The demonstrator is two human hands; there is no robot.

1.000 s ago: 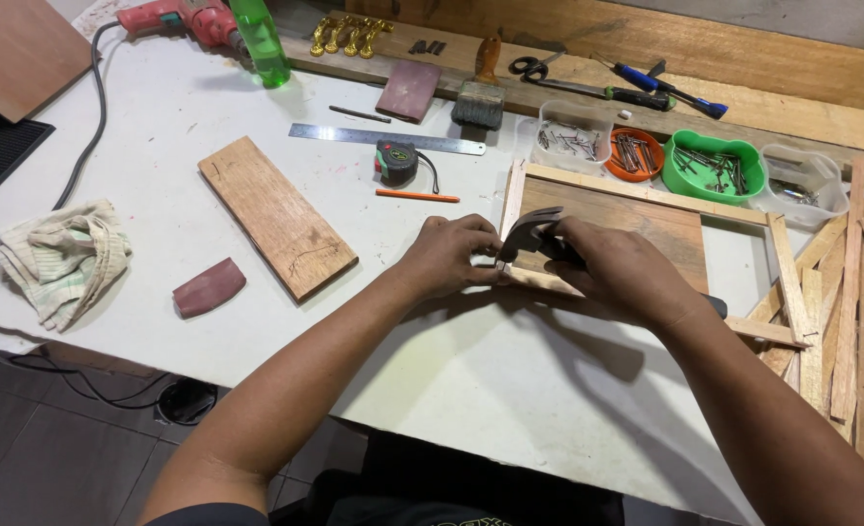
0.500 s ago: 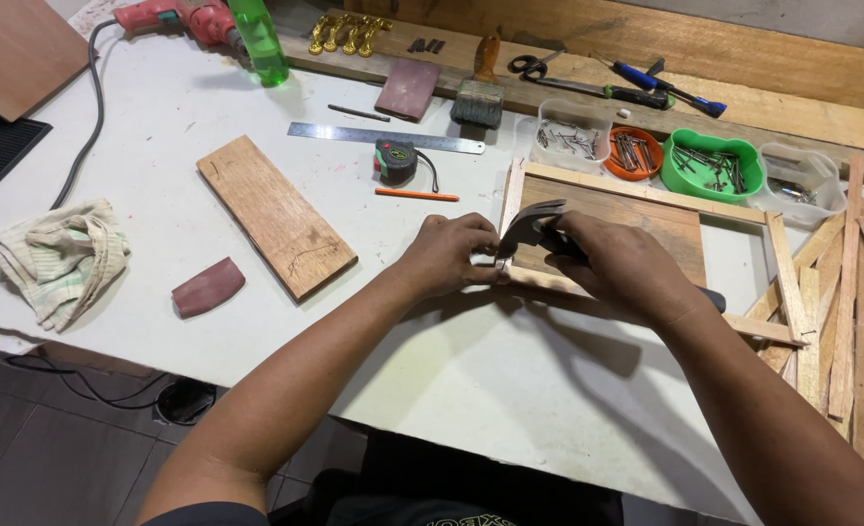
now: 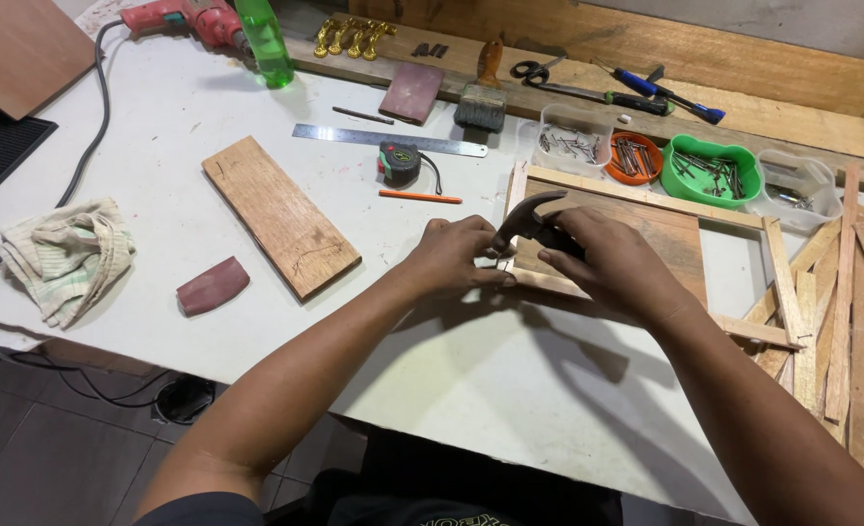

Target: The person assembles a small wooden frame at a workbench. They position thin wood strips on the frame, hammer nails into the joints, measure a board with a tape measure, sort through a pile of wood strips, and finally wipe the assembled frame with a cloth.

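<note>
White worktable, frame (image 3: 646,229) near its right edge. Right hand (image 3: 612,263) grips the hammer (image 3: 529,216) close to its head; left hand (image 3: 456,258) pinches at the frame's corner. Short, light taps suit best, fingers clear.

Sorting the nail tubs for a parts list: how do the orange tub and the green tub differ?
The orange tub is round and smaller; the green tub is larger and roughly rectangular. The orange tub sits left, beside a clear tub; the green tub sits right of it. Both are open and hold dark metal fasteners.

Bare forearms (dark short sleeve, left shoulder)
</note>
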